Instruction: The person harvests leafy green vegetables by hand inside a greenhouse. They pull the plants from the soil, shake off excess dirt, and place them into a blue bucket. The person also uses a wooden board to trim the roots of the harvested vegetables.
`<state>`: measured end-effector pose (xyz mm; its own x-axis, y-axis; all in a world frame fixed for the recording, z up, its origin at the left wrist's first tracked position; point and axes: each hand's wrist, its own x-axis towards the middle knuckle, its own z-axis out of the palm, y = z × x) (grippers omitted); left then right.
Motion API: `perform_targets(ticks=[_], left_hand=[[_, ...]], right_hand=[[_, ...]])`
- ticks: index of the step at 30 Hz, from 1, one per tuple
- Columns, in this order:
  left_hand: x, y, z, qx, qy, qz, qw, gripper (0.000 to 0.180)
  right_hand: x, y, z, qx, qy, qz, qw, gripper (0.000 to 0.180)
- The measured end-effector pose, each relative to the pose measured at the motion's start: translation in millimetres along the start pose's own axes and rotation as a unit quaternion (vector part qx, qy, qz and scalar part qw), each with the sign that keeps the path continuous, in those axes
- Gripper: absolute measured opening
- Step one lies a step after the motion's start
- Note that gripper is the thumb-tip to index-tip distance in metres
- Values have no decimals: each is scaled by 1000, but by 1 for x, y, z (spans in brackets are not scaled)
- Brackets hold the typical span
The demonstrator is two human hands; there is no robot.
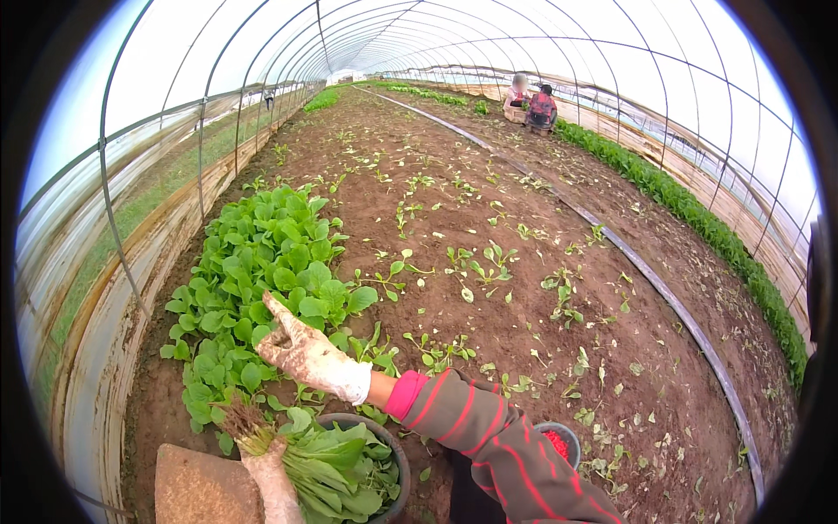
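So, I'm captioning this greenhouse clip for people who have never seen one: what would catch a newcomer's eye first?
First, the right hand in a muddy white glove, reaching from a striped sleeve toward the patch of leafy green plants at left. Below it, the left hand holds a bunch of pulled greens by the root end over a dark bucket. Far back, two people crouch under the arched plastic tunnel.

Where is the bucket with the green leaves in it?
The dark bucket sits at the bottom of the head view, left of centre, just under the striped sleeve and beside the leafy green patch.
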<state>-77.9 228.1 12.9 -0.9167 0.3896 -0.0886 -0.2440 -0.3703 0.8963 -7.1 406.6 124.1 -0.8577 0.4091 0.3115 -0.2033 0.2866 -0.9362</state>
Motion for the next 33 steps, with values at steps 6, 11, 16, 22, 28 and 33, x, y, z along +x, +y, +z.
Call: perform_targets(ticks=[6, 11, 16, 22, 28, 33], left_hand=[[7, -3, -27, 79, 16, 61, 995, 59], [11, 24, -59, 105, 59, 138, 983, 47], [9, 37, -63, 48, 102, 135, 984, 40], [-9, 65, -113, 31, 169, 117, 978, 33], [-26, 74, -111, 3, 219, 70, 973, 31], [-14, 75, -99, 171, 293, 158, 927, 54]], right_hand=[[58, -89, -5, -191, 98, -201, 956, 76], [84, -65, 5, -606, 72, -393, 687, 63], [50, 70, -51, -682, -45, -114, 721, 59], [17, 207, -58, -591, -251, 216, 735, 34], [15, 304, -12, -626, -244, 106, 733, 23], [66, 369, 35, -711, -338, 55, 614, 38]])
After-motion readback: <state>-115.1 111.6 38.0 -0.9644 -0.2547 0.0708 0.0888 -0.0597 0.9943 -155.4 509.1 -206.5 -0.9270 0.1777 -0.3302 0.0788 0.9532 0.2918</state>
